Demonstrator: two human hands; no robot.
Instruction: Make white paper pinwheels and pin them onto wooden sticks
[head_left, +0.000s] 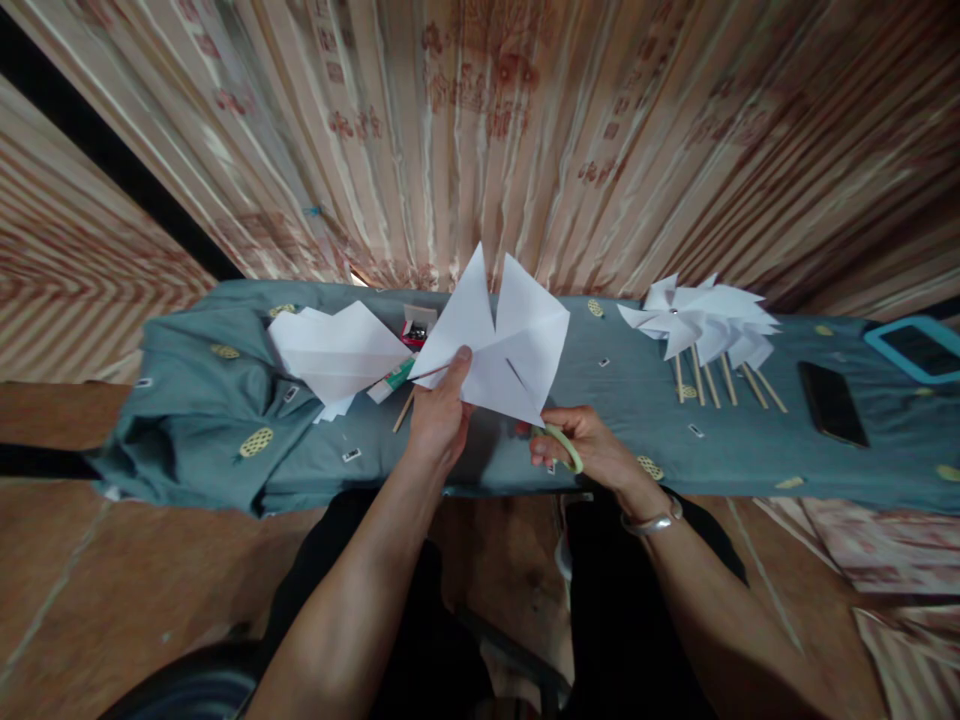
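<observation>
My left hand (441,415) grips a white sheet of paper (525,320) near its lower left, thumb on top. Slits run into the sheet from its corners, and the upper one spreads apart into two points. In my right hand (581,440) is a pair of scissors (564,448) with light green handles, at the sheet's lower right corner. One blade shows through the slit on that side; the rest of the blades is hidden by the paper. A bracelet circles my right wrist.
White paper sheets (337,350) lie at the left, beside a green and white box (391,380) and a small open red box (418,328). Several paper pinwheels (697,315) on sticks, a black phone (832,403) and a blue-framed device (916,350) lie at the right. A curtain (480,150) hangs behind.
</observation>
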